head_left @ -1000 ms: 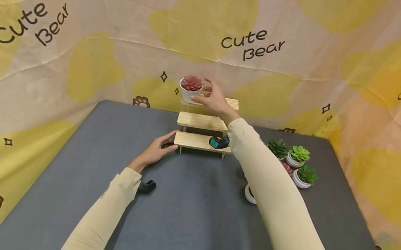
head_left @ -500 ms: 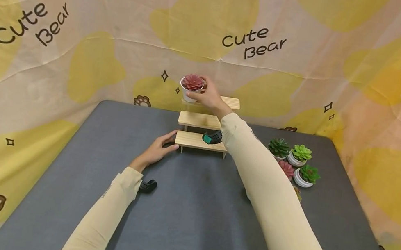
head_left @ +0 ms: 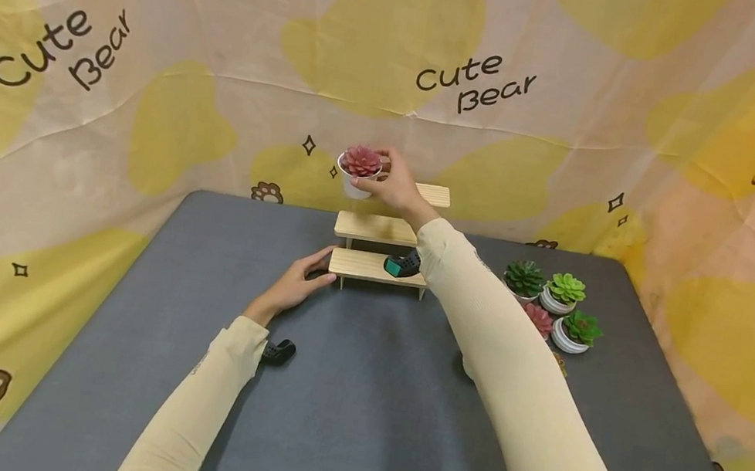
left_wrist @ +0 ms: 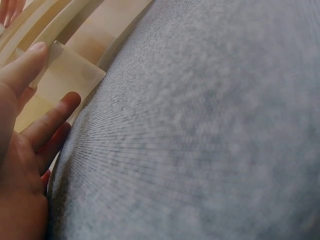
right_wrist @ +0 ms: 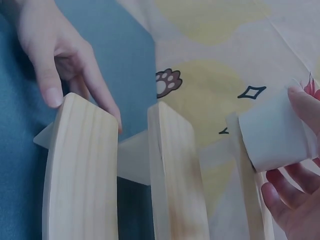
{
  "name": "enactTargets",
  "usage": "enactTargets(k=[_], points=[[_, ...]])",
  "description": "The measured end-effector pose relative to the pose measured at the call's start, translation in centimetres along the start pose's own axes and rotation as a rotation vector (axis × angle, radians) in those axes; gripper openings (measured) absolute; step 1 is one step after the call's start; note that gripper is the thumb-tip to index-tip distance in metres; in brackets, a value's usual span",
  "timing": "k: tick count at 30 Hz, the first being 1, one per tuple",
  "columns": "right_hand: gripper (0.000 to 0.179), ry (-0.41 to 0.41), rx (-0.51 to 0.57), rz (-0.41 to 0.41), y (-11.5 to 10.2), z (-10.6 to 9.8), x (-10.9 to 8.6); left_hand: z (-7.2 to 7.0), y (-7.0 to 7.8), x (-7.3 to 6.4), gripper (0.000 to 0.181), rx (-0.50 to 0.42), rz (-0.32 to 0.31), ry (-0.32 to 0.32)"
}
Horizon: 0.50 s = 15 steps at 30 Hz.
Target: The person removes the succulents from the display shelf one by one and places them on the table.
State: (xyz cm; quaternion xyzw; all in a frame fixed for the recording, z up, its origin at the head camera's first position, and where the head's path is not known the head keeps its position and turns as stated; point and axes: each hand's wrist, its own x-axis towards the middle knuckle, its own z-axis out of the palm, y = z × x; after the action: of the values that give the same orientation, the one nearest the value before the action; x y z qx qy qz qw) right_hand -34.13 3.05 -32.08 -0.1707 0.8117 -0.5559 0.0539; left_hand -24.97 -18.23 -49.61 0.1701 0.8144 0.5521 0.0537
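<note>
In the head view, a pink succulent in a white pot is at the left end of the top shelf of a three-tier wooden stand. My right hand grips the pot from its right side, thumb in front and fingers behind. Seen from the right wrist, the white pot tilts in that view, its base at the top board. My left hand touches the left end of the lowest shelf. Its thumb and straight fingers span the end of that board in the right wrist view.
Right of the stand stand several potted succulents, among them a dark green one, a light green one and a pink one. My right sleeve partly covers the group. A printed cloth hangs behind the grey table.
My right fingers, spread apart at the pot's right side a second ago, have closed in around it. The pot stays at the top shelf's left end. My left hand stays put.
</note>
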Motion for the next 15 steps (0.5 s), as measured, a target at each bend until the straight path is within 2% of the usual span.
enactTargets(k=[8, 12, 15], points=[[0.073, 0.007, -0.015, -0.019, 0.6, -0.5, -0.4, -0.1, 0.0, 0.0, 0.067, 0.017, 0.029, 0.001], [0.072, 0.024, -0.004, -0.026, 1.1, -0.9, -1.0, 0.0, -0.1, 0.0, 0.07, 0.037, 0.072, 0.005], [0.073, 0.036, -0.003, -0.026, 1.3, -1.4, -1.5, 0.0, -0.1, -0.1, 0.069, 0.023, 0.069, 0.0]])
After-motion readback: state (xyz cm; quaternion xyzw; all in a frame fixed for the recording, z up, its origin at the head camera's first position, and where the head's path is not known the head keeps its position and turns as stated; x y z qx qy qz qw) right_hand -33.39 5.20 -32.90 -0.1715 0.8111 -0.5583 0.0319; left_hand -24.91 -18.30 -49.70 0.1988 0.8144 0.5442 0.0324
